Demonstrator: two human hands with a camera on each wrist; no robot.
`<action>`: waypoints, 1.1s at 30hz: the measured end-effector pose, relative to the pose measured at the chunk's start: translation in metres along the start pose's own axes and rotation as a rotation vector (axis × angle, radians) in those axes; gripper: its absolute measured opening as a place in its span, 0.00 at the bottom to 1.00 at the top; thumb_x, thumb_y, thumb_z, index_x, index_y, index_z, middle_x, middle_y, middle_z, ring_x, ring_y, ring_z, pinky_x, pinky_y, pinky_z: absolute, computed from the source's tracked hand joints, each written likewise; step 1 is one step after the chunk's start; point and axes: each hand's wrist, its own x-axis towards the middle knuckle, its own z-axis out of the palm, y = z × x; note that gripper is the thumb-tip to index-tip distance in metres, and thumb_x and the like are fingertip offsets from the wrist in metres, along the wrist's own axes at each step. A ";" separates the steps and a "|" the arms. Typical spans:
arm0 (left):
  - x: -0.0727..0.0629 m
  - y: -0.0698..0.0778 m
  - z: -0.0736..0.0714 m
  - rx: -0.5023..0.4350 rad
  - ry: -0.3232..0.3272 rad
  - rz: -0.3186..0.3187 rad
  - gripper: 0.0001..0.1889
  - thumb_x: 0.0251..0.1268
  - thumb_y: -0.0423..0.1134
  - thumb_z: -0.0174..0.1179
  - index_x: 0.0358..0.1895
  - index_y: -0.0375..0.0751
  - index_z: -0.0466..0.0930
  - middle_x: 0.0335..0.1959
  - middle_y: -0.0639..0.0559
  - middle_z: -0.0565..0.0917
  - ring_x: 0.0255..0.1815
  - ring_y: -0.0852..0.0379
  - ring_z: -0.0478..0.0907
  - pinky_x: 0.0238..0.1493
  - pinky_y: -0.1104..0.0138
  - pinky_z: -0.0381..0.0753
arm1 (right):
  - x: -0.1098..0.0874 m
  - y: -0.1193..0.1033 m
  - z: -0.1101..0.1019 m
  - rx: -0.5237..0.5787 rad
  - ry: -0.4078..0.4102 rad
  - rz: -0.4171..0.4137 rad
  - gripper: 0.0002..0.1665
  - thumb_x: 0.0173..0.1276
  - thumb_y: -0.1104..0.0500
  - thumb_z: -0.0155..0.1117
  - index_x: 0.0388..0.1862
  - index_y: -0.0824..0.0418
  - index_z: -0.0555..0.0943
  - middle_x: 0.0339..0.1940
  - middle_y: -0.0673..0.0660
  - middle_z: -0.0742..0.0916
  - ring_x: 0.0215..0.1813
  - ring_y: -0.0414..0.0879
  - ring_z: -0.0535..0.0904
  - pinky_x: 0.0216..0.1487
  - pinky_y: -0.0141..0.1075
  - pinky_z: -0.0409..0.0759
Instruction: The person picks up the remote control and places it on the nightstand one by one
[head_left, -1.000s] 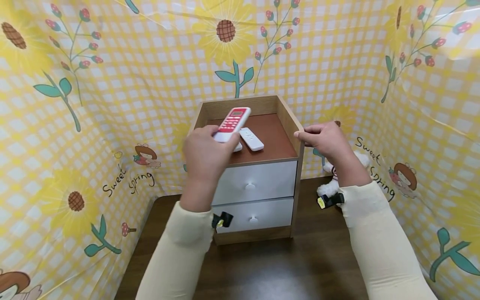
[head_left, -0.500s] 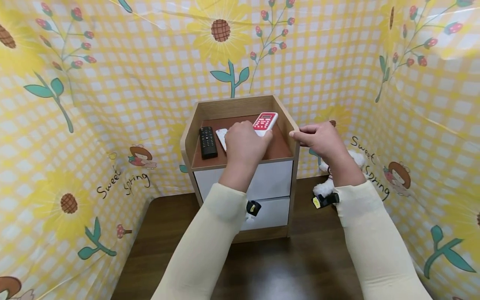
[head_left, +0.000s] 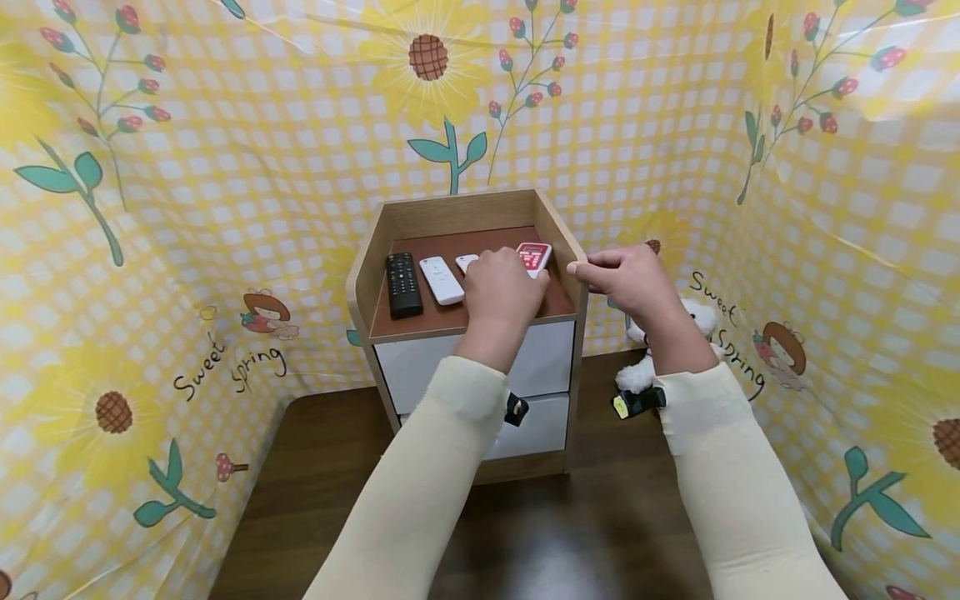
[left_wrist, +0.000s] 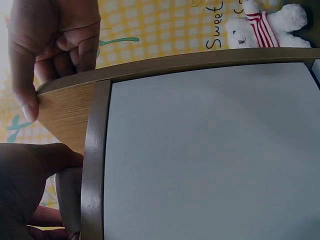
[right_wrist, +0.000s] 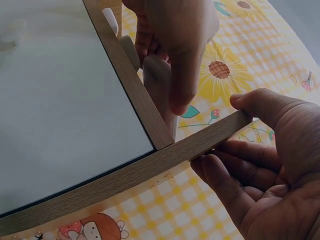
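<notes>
My left hand (head_left: 497, 287) grips a white remote control (head_left: 534, 257) with a red keypad face, low over the brown top of the small cabinet (head_left: 450, 244). In the left wrist view, thumb and fingers hold the remote (left_wrist: 69, 195) by its sides, just behind the cabinet's front edge. My right hand (head_left: 633, 279) pinches the cabinet's right side panel (head_left: 562, 237) at its front corner, thumb on one face and fingers on the other. Left of my left hand lie a black remote (head_left: 403, 285), a white remote (head_left: 442, 281) and another white remote (head_left: 464, 262), partly hidden by the hand.
Two white drawers (head_left: 420, 367) form the cabinet front. Raised wooden sides and a back edge the top. A white plush toy (head_left: 637, 375) sits on the dark wood floor (head_left: 322, 467) to the right. Yellow checked flowered cloth (head_left: 300, 150) hangs around.
My left hand has carried the red and white remote rightward and down to the cabinet top, uncovering the black and white remotes. My right hand keeps its hold on the side panel.
</notes>
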 end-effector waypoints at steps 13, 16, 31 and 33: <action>-0.008 0.005 0.015 0.142 0.069 0.118 0.27 0.78 0.62 0.64 0.52 0.38 0.91 0.43 0.45 0.90 0.47 0.48 0.84 0.52 0.58 0.87 | -0.002 -0.002 0.001 -0.040 0.015 0.003 0.31 0.75 0.40 0.73 0.65 0.58 0.90 0.68 0.63 0.88 0.63 0.59 0.88 0.55 0.45 0.83; -0.009 0.005 0.015 0.175 0.064 0.128 0.28 0.78 0.63 0.63 0.52 0.39 0.92 0.44 0.45 0.90 0.48 0.48 0.84 0.53 0.58 0.86 | -0.002 -0.001 0.000 -0.040 0.013 0.007 0.31 0.74 0.39 0.73 0.66 0.58 0.90 0.69 0.63 0.88 0.63 0.59 0.88 0.55 0.44 0.83; -0.009 -0.001 0.012 0.202 0.089 0.203 0.31 0.80 0.66 0.59 0.53 0.39 0.91 0.45 0.47 0.92 0.50 0.48 0.84 0.59 0.58 0.81 | -0.001 0.001 0.000 -0.024 0.022 0.013 0.33 0.74 0.39 0.73 0.68 0.58 0.88 0.69 0.63 0.88 0.64 0.58 0.88 0.56 0.47 0.84; -0.009 -0.006 0.006 0.179 0.099 0.190 0.32 0.81 0.66 0.58 0.51 0.37 0.91 0.43 0.46 0.91 0.48 0.48 0.85 0.57 0.58 0.82 | 0.000 0.000 -0.001 -0.031 0.018 0.010 0.33 0.75 0.38 0.72 0.68 0.57 0.89 0.69 0.62 0.88 0.64 0.58 0.88 0.58 0.49 0.84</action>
